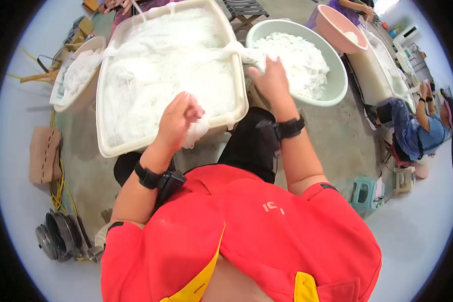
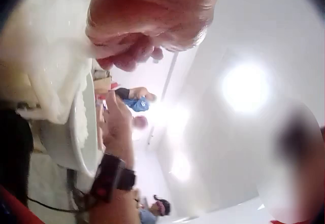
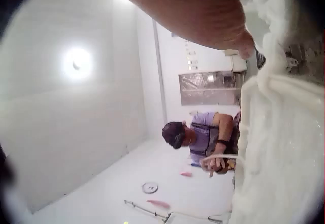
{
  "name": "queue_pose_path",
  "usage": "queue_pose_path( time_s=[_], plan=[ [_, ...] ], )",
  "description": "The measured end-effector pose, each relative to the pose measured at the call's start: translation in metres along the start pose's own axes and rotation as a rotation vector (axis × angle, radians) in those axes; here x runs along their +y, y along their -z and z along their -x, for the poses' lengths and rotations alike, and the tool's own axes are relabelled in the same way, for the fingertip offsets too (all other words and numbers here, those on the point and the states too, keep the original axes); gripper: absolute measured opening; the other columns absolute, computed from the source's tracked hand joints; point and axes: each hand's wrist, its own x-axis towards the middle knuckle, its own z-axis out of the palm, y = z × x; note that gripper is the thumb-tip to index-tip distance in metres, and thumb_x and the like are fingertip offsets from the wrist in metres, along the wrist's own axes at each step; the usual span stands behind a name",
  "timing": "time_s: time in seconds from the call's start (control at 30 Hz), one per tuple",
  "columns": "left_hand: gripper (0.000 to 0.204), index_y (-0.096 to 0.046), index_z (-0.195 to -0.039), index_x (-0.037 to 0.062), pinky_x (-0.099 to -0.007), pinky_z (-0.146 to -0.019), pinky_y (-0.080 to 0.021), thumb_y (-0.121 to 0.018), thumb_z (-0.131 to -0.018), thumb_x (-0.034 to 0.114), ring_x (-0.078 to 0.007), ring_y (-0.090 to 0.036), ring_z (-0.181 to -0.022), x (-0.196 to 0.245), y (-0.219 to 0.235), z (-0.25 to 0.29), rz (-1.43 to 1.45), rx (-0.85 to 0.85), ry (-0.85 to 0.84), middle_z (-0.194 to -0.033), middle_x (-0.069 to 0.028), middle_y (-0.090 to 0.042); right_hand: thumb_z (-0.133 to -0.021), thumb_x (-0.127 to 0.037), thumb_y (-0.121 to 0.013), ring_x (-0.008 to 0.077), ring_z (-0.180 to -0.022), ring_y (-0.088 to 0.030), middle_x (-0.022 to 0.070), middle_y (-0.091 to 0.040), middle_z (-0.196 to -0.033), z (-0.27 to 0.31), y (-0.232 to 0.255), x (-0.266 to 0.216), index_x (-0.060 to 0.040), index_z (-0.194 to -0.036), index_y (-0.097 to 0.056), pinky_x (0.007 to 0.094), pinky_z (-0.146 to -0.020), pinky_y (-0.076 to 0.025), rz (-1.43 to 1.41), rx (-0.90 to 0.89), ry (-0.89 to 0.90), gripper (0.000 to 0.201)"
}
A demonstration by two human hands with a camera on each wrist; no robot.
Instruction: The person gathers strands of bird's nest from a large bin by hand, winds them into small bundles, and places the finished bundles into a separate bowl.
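Observation:
My left hand (image 1: pixel 178 121), fingers curled, is raised over the near rim of a large cream tub (image 1: pixel 102 123). The tub holds wet, stringy white material (image 1: pixel 161 75). Beneath the curled fingers a white clump (image 1: pixel 196 132) droops over the rim. A blurred white strand (image 2: pixel 56 51) runs up to the fist in the left wrist view; its end inside the fingers is hidden. My right hand (image 1: pixel 274 83) reaches over the near left edge of a pale green basin (image 1: pixel 337 88), fingers extended. Beside it a thick white rope of the material (image 1: pixel 236 49) spans from tub to basin.
White pieces (image 1: pixel 297 63) fill much of the basin. Another tub (image 1: pixel 60 103) of white material stands left, a pink basin (image 1: pixel 332 30) back right. Other people work around, one in blue (image 1: pixel 433 128) at right. Pots (image 1: pixel 60 234) and a green stool (image 1: pixel 365 194) stand on the floor.

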Motion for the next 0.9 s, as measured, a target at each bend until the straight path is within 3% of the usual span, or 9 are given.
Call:
queue_pose_path(
  time_s=[0.2, 0.3, 0.43, 0.47, 0.57, 0.6, 0.7, 0.73, 0.9],
  plan=[
    [0.042, -0.044, -0.080, 0.0110, -0.0350, -0.076, -0.043, -0.032, -0.095, 0.048, -0.0136, -0.045, -0.067, 0.028, 0.012, -0.019, 0.816, -0.452, -0.068, -0.069, -0.0012, -0.040, -0.068, -0.021, -0.076, 0.0381, -0.133, -0.023, 0.0210, -0.022, -0.145, 0.048, -0.005, -0.078, -0.0146, -0.096, -0.070, 0.0444, -0.105, -0.026, -0.681, -0.524, 0.868, 0.029],
    [0.040, -0.047, -0.095, 0.0094, -0.0357, -0.078, -0.044, -0.033, -0.095, 0.047, -0.0156, -0.049, -0.071, 0.031, 0.001, -0.009, 0.471, 0.286, 0.166, -0.078, -0.0028, -0.045, -0.073, -0.017, -0.071, 0.0372, -0.133, -0.022, 0.0199, -0.021, -0.146, 0.051, -0.011, -0.088, -0.0141, -0.093, -0.071, 0.0437, -0.106, -0.025, -1.134, -0.601, 0.594, 0.020],
    [0.042, -0.045, -0.116, 0.0069, -0.0301, -0.070, -0.047, -0.035, -0.096, 0.043, -0.0193, -0.057, -0.086, -0.004, -0.011, -0.003, 0.449, 0.364, -0.008, -0.093, -0.0057, -0.052, -0.075, -0.013, -0.066, 0.0237, -0.113, -0.053, 0.0150, -0.058, -0.118, 0.042, -0.003, -0.090, -0.0086, -0.092, -0.070, 0.0344, -0.090, -0.043, -0.978, -0.314, 0.217, 0.018],
    [0.039, -0.042, -0.121, 0.0041, -0.0274, -0.067, -0.047, -0.037, -0.096, 0.035, -0.0174, -0.057, -0.090, -0.010, -0.003, -0.001, 0.156, 0.361, -0.161, -0.102, -0.0079, -0.053, -0.073, -0.014, -0.067, 0.0232, -0.095, -0.061, 0.0116, -0.065, -0.101, 0.042, 0.001, -0.092, -0.0051, -0.089, -0.069, 0.0326, -0.079, -0.048, -0.804, -0.078, 0.287, 0.018],
    [0.042, -0.038, -0.127, 0.0017, -0.0266, -0.067, -0.047, -0.040, -0.093, 0.026, -0.0156, -0.058, -0.086, -0.001, 0.006, 0.008, -0.498, -0.242, 0.103, -0.106, -0.0098, -0.054, -0.073, -0.017, -0.067, 0.0276, -0.087, -0.061, 0.0129, -0.065, -0.096, 0.044, 0.006, -0.092, -0.0021, -0.083, -0.069, 0.0339, -0.077, -0.049, -0.522, 0.085, 0.314, 0.018],
    [0.044, -0.038, -0.128, 0.0005, -0.0258, -0.063, -0.047, -0.042, -0.089, 0.021, -0.0145, -0.058, -0.076, -0.007, -0.012, 0.012, -0.599, -0.162, 0.106, -0.096, -0.0092, -0.058, -0.074, -0.021, -0.066, 0.0296, -0.079, -0.060, 0.0130, -0.065, -0.088, 0.045, 0.002, -0.092, -0.0013, -0.083, -0.068, 0.0361, -0.071, -0.049, -0.462, 0.220, 0.406, 0.021],
    [0.035, -0.045, -0.119, -0.0006, -0.0272, -0.066, -0.047, -0.048, -0.091, 0.020, -0.0142, -0.057, -0.072, -0.021, -0.023, 0.006, -0.373, 0.077, -0.050, -0.088, -0.0087, -0.058, -0.079, -0.021, -0.061, 0.0226, -0.074, -0.061, 0.0114, -0.064, -0.080, 0.047, 0.002, -0.090, -0.0019, -0.089, -0.068, 0.0318, -0.065, -0.048, -0.576, -0.132, 0.319, 0.022],
    [0.027, -0.051, -0.105, -0.0015, -0.0240, -0.059, -0.044, -0.046, -0.093, 0.022, -0.0114, -0.051, -0.063, -0.011, -0.026, 0.003, -0.411, 0.154, 0.103, -0.079, -0.0052, -0.055, -0.084, -0.020, -0.056, 0.0149, -0.070, -0.059, 0.0071, -0.063, -0.076, 0.053, 0.006, -0.094, -0.0011, -0.095, -0.066, 0.0264, -0.060, -0.045, -0.965, -0.395, 0.006, 0.023],
    [0.022, -0.048, -0.090, 0.0088, -0.0196, -0.043, -0.027, -0.045, -0.094, 0.030, -0.0069, -0.033, -0.051, -0.005, -0.021, 0.004, 0.086, -0.174, 0.256, -0.066, 0.0017, -0.040, -0.087, -0.014, -0.051, 0.0101, -0.071, -0.058, 0.0042, -0.063, -0.089, 0.056, -0.002, -0.099, 0.0029, -0.101, -0.062, 0.0226, -0.059, -0.044, -1.507, -0.462, -0.258, 0.025]
  ],
)
